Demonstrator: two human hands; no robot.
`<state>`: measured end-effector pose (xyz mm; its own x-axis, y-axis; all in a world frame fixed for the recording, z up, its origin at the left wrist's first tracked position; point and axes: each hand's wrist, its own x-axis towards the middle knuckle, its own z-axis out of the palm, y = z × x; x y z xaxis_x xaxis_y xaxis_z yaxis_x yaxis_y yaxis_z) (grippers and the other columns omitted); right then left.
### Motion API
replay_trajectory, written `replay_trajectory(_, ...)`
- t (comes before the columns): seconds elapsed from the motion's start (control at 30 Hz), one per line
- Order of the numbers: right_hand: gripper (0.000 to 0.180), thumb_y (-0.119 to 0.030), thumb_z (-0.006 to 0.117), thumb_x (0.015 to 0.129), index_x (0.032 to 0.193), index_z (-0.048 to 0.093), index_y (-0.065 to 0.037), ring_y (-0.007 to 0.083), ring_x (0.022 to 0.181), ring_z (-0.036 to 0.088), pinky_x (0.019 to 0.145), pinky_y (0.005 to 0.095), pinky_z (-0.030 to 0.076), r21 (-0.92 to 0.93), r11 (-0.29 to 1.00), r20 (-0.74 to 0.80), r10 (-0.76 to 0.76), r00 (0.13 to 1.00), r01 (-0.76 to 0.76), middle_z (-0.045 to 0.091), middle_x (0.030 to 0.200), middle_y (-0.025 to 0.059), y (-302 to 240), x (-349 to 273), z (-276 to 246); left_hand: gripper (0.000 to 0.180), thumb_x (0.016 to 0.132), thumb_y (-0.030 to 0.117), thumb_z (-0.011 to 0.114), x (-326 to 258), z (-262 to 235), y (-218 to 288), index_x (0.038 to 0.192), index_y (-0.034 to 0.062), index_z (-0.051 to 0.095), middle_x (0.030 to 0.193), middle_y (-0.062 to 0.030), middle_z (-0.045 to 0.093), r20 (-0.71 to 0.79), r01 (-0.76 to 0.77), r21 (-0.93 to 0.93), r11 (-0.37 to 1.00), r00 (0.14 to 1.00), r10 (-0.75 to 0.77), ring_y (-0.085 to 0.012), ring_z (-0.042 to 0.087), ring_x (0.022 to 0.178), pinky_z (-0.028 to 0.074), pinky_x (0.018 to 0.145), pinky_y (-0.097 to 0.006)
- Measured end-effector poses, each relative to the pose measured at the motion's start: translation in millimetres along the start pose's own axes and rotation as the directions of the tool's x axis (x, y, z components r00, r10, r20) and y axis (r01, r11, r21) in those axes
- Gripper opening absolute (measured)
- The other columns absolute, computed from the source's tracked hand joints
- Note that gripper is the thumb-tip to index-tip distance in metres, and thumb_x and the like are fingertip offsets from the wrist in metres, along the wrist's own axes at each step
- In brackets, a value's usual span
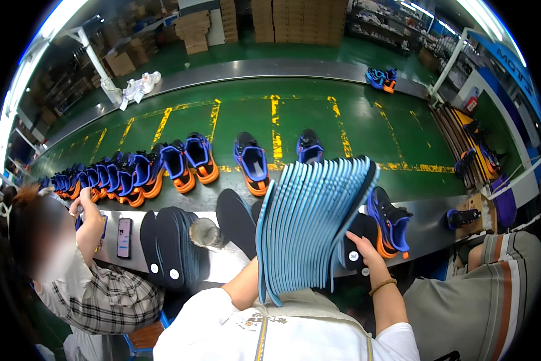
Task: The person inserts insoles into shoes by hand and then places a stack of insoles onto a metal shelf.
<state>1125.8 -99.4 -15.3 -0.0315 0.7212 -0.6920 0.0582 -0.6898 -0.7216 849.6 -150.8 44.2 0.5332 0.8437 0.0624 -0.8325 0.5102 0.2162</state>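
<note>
A thick fanned stack of light-blue insoles (pixel 300 222), with a black top face showing at its right end, is held up in front of my chest. My right hand (pixel 366 251) is closed at the stack's lower right edge, fingers against it. My left forearm (pixel 244 284) reaches up to the stack's left side; the left hand itself is hidden behind the insoles. Beside my right hand lie black insoles (pixel 359 231) with round white stickers. Left of the stack, a single black insole (pixel 234 213) lies on the metal bench (pixel 207 265).
Blue-black shoes with orange soles (pixel 201 157) line the green conveyor's near edge; one shoe (pixel 389 222) stands right. A pile of insoles (pixel 171 240), a clear cup (pixel 206 233) and a phone (pixel 124 237) lie left. One co-worker (pixel 102 295) sits left, another person's clothed leg (pixel 469 301) shows right.
</note>
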Motion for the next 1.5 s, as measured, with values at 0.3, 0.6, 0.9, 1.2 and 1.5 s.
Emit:
replay_trajectory(0.3,0.073,-0.028,0.07,0.071,0.124,0.034,0.006,0.0233,0.096,0.054,0.077,0.031,0.047,0.02,0.998,-0.131,-0.049,0.99,0.052,0.052,0.111,0.0161,-16,-24,39,0.057,0.069,0.034,0.059,-15,-12,12,0.115,-0.0001,0.05,0.108,-0.0142,0.058,-0.196,0.02,0.025,0.999,0.981,-0.015,-0.0272,0.056,0.097,0.044,0.087,-0.037)
replay_trajectory(0.6,0.095,-0.03,0.075,0.064,0.129,0.014,0.003,0.0275,0.097,0.054,0.081,0.0343,0.047,-0.031,0.998,-0.212,0.054,0.976,-0.062,0.045,0.113,0.0223,-5,-3,24,0.059,0.069,0.034,0.059,-26,-21,17,0.115,-0.0001,0.049,0.108,-0.0145,0.057,-0.237,0.053,0.016,0.998,0.97,-0.048,-0.0278,0.055,0.098,0.044,0.087,-0.038)
replay_trajectory(0.9,0.113,-0.036,0.08,0.053,0.134,0.012,0.003,0.0333,0.116,0.037,0.094,0.0368,0.036,-0.433,0.893,-0.302,-0.272,0.914,0.123,0.028,0.128,0.024,22,20,28,0.06,0.068,0.035,0.059,-28,-24,18,0.116,-0.0001,0.049,0.109,-0.0149,0.057,-0.28,0.063,0.011,0.998,0.958,-0.057,-0.0284,0.055,0.098,0.043,0.088,-0.038)
replay_trajectory(1.2,0.112,-0.033,0.078,0.052,0.137,0.011,-0.005,0.0383,0.12,0.029,0.1,0.0467,0.021,-0.888,0.46,-0.289,-0.557,0.778,0.0,0.026,0.131,0.0246,21,-18,68,0.062,0.068,0.036,0.059,-26,-27,12,0.117,-0.0002,0.048,0.11,-0.0153,0.056,-0.312,0.063,0.003,0.998,0.948,-0.059,-0.029,0.055,0.099,0.043,0.088,-0.039)
replay_trajectory(1.5,0.104,-0.031,0.075,0.056,0.138,0.016,-0.007,0.0394,0.118,0.03,0.097,0.0491,0.022,-0.866,0.444,-0.304,-0.834,0.46,0.233,0.028,0.129,0.0234,9,-48,65,0.063,0.067,0.036,0.059,-20,-24,-1,0.118,-0.0002,0.047,0.111,-0.0156,0.056,-0.339,0.072,0.001,0.997,0.938,-0.068,-0.0296,0.054,0.1,0.042,0.089,-0.04)
